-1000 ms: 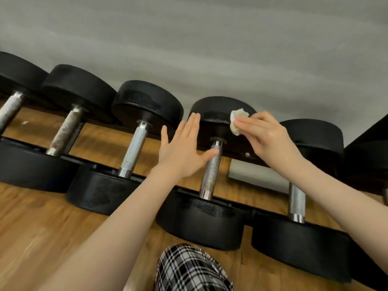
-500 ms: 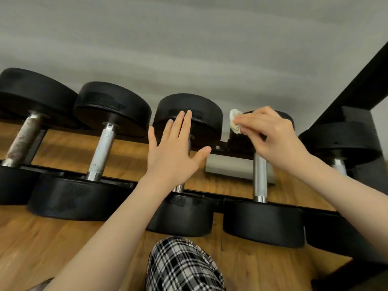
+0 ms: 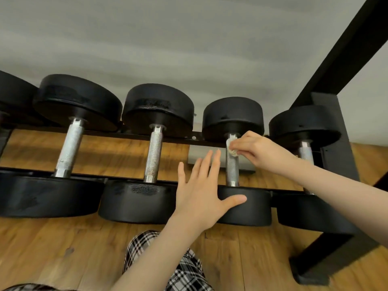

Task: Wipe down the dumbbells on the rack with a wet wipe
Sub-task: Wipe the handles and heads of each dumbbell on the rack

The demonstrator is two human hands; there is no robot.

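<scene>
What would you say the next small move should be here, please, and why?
Probably slide the wipe down the handle. The right hand pinches it against the handle's top end, just under the far weight, so the knurled length below looks unwiped. The left hand is open by the near weight.

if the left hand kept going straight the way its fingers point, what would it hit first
The left hand is open, with its fingers aimed up and slightly right. Going straight on, it would probably first meet the rack's rear rail, or the far head of the dumbbell being wiped. Depth is unclear, so either could come first.
</scene>
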